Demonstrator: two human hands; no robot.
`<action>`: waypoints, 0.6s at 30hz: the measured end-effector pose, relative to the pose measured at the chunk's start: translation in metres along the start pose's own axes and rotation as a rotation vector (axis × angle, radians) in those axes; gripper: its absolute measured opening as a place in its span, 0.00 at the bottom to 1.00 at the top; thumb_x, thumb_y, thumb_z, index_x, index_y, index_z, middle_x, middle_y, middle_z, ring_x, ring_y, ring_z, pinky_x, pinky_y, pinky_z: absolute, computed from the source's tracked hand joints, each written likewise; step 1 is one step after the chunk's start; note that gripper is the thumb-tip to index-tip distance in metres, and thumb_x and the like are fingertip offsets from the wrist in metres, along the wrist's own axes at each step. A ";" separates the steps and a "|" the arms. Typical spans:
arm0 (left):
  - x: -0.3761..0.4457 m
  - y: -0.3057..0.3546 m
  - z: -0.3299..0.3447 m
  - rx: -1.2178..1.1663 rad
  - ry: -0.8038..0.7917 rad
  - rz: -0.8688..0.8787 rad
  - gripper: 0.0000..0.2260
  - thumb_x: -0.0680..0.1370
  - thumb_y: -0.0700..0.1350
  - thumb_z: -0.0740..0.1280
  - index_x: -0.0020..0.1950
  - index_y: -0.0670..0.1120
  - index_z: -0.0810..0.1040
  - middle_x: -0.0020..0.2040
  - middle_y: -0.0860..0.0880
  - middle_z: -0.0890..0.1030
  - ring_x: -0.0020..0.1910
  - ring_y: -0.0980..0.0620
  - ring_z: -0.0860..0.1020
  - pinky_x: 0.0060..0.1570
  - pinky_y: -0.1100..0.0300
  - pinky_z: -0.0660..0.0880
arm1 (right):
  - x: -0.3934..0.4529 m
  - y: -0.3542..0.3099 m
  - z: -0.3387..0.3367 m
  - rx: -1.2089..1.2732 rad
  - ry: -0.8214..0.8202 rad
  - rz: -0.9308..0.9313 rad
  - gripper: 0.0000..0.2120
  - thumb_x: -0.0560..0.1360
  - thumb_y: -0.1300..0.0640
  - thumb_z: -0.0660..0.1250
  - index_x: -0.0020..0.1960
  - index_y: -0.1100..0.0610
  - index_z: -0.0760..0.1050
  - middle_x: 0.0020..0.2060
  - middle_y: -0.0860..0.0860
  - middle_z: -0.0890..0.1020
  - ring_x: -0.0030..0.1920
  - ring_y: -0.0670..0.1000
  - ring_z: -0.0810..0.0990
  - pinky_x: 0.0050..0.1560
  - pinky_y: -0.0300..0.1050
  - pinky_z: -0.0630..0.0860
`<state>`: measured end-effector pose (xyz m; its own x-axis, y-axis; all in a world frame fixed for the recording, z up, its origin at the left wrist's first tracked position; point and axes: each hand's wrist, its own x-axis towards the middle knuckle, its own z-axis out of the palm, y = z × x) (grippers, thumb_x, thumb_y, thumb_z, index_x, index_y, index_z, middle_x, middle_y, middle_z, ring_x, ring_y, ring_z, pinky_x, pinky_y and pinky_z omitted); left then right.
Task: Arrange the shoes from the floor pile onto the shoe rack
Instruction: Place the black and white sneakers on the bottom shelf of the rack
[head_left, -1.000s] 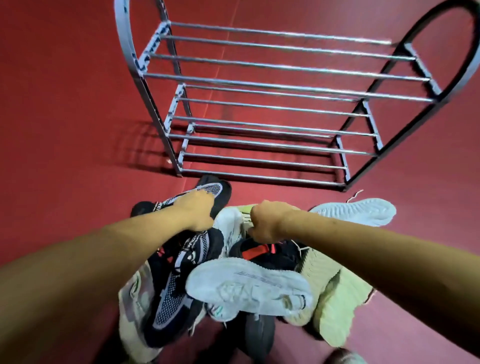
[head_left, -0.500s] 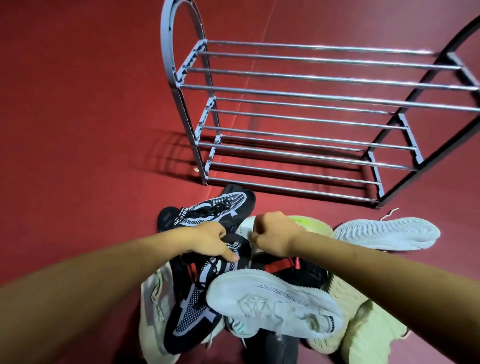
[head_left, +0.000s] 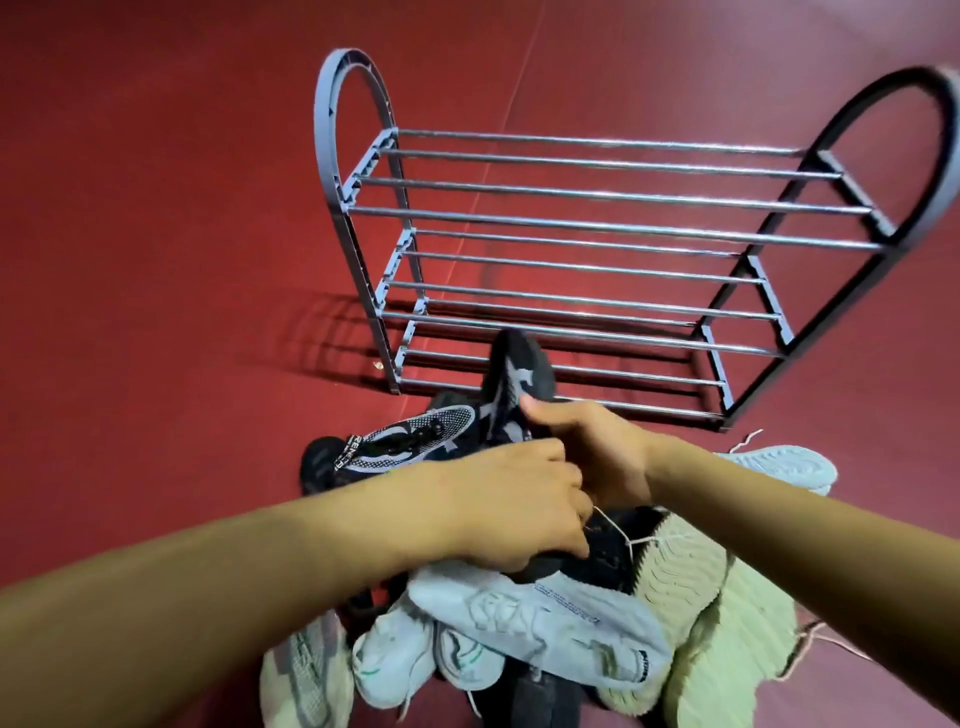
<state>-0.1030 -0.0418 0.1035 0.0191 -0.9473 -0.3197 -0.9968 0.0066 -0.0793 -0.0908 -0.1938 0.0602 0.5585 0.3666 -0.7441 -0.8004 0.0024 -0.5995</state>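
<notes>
- Right hand (head_left: 597, 447): closed around a black shoe (head_left: 511, 387) with grey markings. The thumb lies along its side. The shoe is raised above the pile, toe pointing up toward the shoe rack (head_left: 582, 260).
- Left hand (head_left: 519, 504): fingers curled together, pressed against the right hand and over the dark shoes beneath. Whether it actually grips anything cannot be told; the fingertips are hidden against the shoes.
- Shoe rack: stands on the red floor (head_left: 156, 260) just beyond the pile. Tiers of metal bars run between two arched end frames. No shoe sits on any tier.
- Pile: lies on the floor directly in front of the rack's lowest bars, below both forearms.
- Black mesh shoe (head_left: 405, 441): lies on its side at the left of the pile, just beside the left wrist, with a lettered pull tab at the heel.
- White shoe (head_left: 545, 618): lies across the near part of the pile, below the left hand.
- Pale green shoes (head_left: 727, 613): sole up, at the right side of the pile, under the right forearm.
- Pale sole (head_left: 784, 462): turned upward on the floor beyond the right forearm, near the rack's right foot.
- More light-coloured shoes (head_left: 395, 660): at the near left edge of the pile, partly overlapped.
</notes>
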 end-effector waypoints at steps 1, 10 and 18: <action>0.004 0.007 0.006 -0.005 0.100 0.023 0.15 0.72 0.41 0.69 0.58 0.49 0.83 0.56 0.48 0.81 0.54 0.44 0.77 0.52 0.49 0.69 | -0.005 0.008 -0.001 -0.034 0.047 -0.011 0.27 0.72 0.41 0.73 0.59 0.63 0.80 0.50 0.59 0.81 0.50 0.58 0.78 0.48 0.49 0.73; -0.031 -0.035 0.080 -0.482 0.661 -0.568 0.14 0.68 0.36 0.64 0.52 0.47 0.73 0.52 0.50 0.74 0.48 0.48 0.74 0.49 0.54 0.71 | -0.025 0.053 -0.033 -0.029 0.221 -0.210 0.18 0.71 0.66 0.65 0.60 0.68 0.78 0.52 0.64 0.85 0.52 0.64 0.85 0.58 0.62 0.80; -0.070 -0.095 0.195 -0.788 -0.089 -1.316 0.41 0.72 0.56 0.74 0.78 0.44 0.58 0.73 0.42 0.71 0.71 0.42 0.72 0.67 0.51 0.70 | -0.010 0.061 -0.045 0.043 0.242 -0.193 0.11 0.63 0.65 0.63 0.45 0.65 0.75 0.37 0.58 0.79 0.36 0.54 0.79 0.43 0.48 0.78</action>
<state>0.0051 0.0859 -0.0510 0.8674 -0.1240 -0.4820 -0.0562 -0.9867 0.1527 -0.1348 -0.2391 0.0176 0.7323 0.1239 -0.6697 -0.6804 0.0919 -0.7270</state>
